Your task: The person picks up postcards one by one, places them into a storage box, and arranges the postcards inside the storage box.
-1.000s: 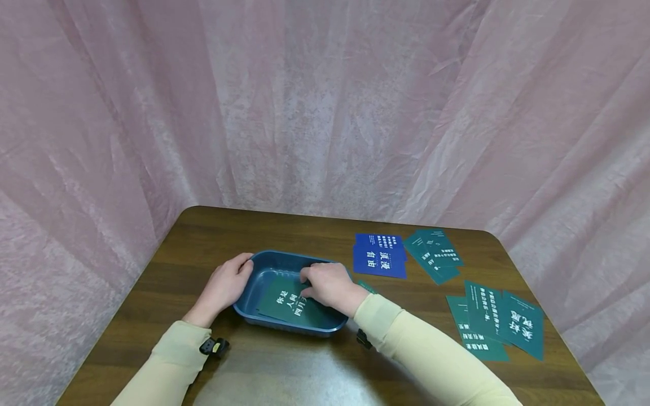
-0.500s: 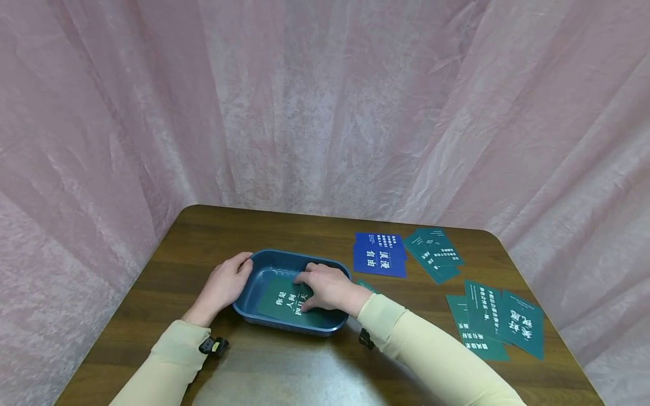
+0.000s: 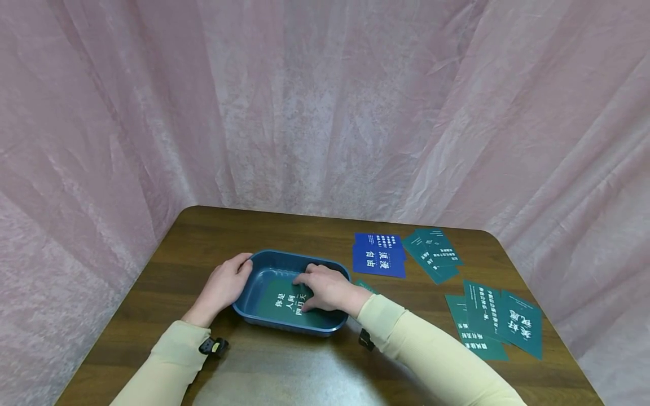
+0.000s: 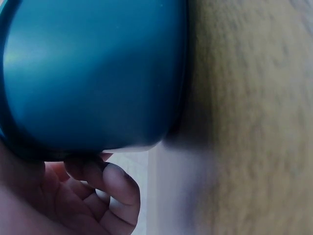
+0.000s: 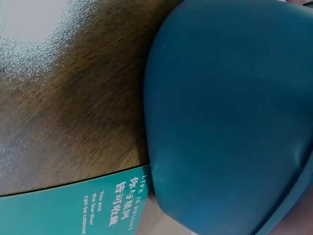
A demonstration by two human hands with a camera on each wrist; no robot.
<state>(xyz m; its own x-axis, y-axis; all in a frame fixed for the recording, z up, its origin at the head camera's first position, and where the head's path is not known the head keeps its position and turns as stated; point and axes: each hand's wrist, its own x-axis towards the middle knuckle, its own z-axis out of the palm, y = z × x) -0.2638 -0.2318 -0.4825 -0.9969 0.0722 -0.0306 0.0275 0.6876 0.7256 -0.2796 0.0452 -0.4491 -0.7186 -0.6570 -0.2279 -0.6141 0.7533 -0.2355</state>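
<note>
A dark blue plastic basin (image 3: 271,256) stands on the table, with a green card (image 3: 269,304) with white printed characters lying flat on its floor. My left hand (image 3: 227,285) grips the basin's left end at the rim; the left wrist view shows its fingers (image 4: 122,188) curled by the outer wall. My right hand (image 3: 327,287) reaches over the right end into the basin, its thumb and forefinger spread apart over the green card and seeming to touch it. The card's right part is hidden under that hand.
Blue cards (image 3: 378,262) lie behind and right of the basin, beside fanned green cards (image 3: 434,256). More green cards (image 3: 520,324) overlap at the table's right side. Another green card (image 5: 63,210) lies close by the basin's right end. A pink curtain (image 3: 325,113) hangs behind the table (image 3: 264,366).
My right hand has lowered slightly inside the basin, its thumb and forefinger spreading wider, and the green card now lies flatter. My left hand has stayed on the rim.
</note>
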